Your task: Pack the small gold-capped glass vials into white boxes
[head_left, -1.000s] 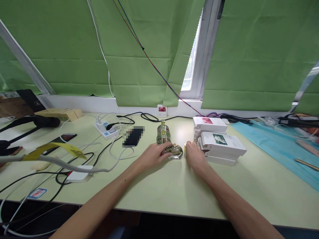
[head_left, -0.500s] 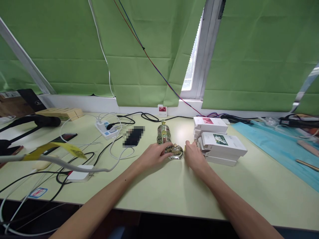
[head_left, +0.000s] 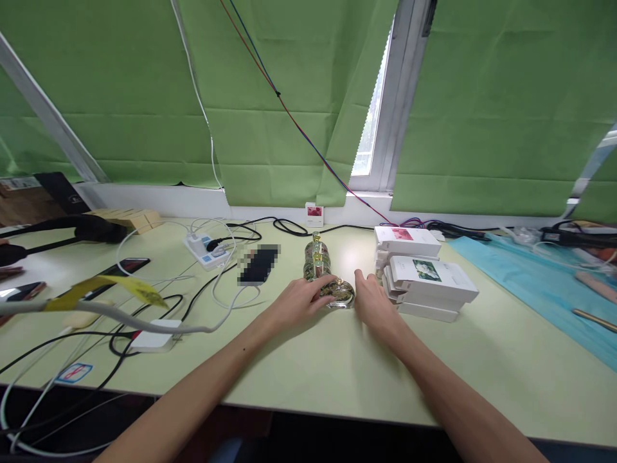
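A round clear glass item (head_left: 341, 293) with a gold-coloured top lies on the pale table. My left hand (head_left: 304, 301) has its thumb and fingers around the left side of this item. Just behind are more round glass pieces with yellow tops (head_left: 317, 256), in a row running away from me. My right hand (head_left: 372, 297) is at the right of the round item, beside the stacked white boxes (head_left: 429, 289), its fingers bent. Whether anything is between its fingertips is hidden.
A phone (head_left: 260, 265), a white power strip (head_left: 206, 249) and tangled cables cover the left side. Blue sheeting (head_left: 535, 283) lies at the right. A small white box (head_left: 314, 214) stands at the wall. Black headphones (head_left: 89, 228) are at the far left.
My right hand has shifted slightly, and the yellow bit by its fingertips no longer shows. The headphones at the far left have moved a little. My left hand stays on the glass item.
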`<act>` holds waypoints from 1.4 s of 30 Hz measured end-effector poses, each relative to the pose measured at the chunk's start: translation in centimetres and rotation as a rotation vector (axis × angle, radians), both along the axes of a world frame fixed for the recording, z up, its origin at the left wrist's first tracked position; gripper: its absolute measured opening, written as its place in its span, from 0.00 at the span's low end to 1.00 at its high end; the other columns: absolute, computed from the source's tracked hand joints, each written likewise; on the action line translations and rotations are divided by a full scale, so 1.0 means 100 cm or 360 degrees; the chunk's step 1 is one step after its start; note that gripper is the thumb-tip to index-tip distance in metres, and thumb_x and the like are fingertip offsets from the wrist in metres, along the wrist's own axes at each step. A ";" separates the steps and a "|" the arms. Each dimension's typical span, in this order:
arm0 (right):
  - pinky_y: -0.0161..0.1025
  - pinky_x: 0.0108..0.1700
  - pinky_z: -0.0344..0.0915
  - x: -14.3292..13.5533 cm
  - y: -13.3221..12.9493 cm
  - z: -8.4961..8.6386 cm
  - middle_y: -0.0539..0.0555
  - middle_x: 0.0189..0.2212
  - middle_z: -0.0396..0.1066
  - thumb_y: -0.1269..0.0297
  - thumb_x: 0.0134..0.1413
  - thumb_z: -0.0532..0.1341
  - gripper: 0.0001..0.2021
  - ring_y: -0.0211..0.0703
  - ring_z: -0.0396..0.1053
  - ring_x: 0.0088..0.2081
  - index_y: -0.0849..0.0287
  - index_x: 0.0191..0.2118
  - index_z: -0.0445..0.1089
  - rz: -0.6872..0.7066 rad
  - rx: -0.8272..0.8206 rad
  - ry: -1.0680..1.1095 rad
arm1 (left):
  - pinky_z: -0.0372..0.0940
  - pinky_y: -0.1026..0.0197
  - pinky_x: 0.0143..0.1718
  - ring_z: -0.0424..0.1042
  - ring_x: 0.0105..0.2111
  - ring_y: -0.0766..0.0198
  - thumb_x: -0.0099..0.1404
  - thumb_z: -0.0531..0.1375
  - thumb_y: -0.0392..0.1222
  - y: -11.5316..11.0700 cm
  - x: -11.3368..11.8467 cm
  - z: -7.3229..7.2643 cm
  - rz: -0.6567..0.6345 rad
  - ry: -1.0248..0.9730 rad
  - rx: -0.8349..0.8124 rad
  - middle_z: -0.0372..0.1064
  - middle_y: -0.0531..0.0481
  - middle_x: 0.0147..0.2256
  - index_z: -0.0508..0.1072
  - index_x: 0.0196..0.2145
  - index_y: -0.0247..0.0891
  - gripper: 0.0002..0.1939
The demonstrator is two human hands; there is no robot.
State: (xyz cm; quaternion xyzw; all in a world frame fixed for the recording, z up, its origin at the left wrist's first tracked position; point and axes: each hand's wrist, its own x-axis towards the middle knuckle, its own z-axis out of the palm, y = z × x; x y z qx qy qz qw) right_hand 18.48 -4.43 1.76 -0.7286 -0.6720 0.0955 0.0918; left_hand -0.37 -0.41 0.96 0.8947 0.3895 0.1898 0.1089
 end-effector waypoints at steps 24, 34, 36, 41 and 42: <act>0.35 0.37 0.60 0.012 0.021 -0.008 0.56 0.28 0.76 0.75 0.61 0.52 0.15 0.43 0.72 0.31 0.64 0.47 0.74 0.0104 0.0730 0.0474 | 0.58 0.63 0.30 0.70 0.24 0.61 0.72 0.53 0.48 -0.001 0.001 0.002 -0.0015 0.0082 0.0066 0.72 0.53 0.24 0.69 0.58 0.41 0.20; 0.36 0.38 0.62 0.011 0.019 -0.006 0.54 0.30 0.76 0.66 0.64 0.53 0.12 0.42 0.71 0.30 0.59 0.39 0.74 0.0230 0.0955 0.0927 | 0.58 0.63 0.30 0.70 0.24 0.60 0.73 0.53 0.48 -0.001 0.002 0.003 -0.0004 0.0085 0.0078 0.71 0.53 0.24 0.69 0.57 0.41 0.19; 0.36 0.37 0.63 0.011 0.019 -0.006 0.53 0.28 0.75 0.62 0.64 0.54 0.12 0.41 0.70 0.28 0.59 0.37 0.74 0.0239 0.0954 0.1038 | 0.57 0.63 0.30 0.70 0.24 0.60 0.73 0.53 0.48 -0.002 0.002 0.003 -0.0005 0.0089 0.0074 0.71 0.53 0.23 0.69 0.57 0.40 0.19; 0.36 0.30 0.64 0.009 0.021 -0.008 0.51 0.25 0.72 0.54 0.61 0.58 0.14 0.39 0.67 0.25 0.58 0.35 0.73 0.0294 0.0848 0.1571 | 0.59 0.63 0.31 0.70 0.24 0.60 0.72 0.53 0.49 -0.001 0.001 0.003 -0.0002 0.0074 0.0063 0.71 0.53 0.24 0.69 0.56 0.41 0.19; 0.36 0.29 0.65 0.009 0.022 -0.008 0.52 0.26 0.72 0.52 0.60 0.60 0.14 0.39 0.66 0.24 0.58 0.35 0.73 0.0308 0.0823 0.1696 | 0.59 0.63 0.31 0.71 0.24 0.60 0.72 0.53 0.48 -0.001 0.001 0.003 -0.0001 0.0075 0.0061 0.72 0.53 0.24 0.69 0.57 0.41 0.19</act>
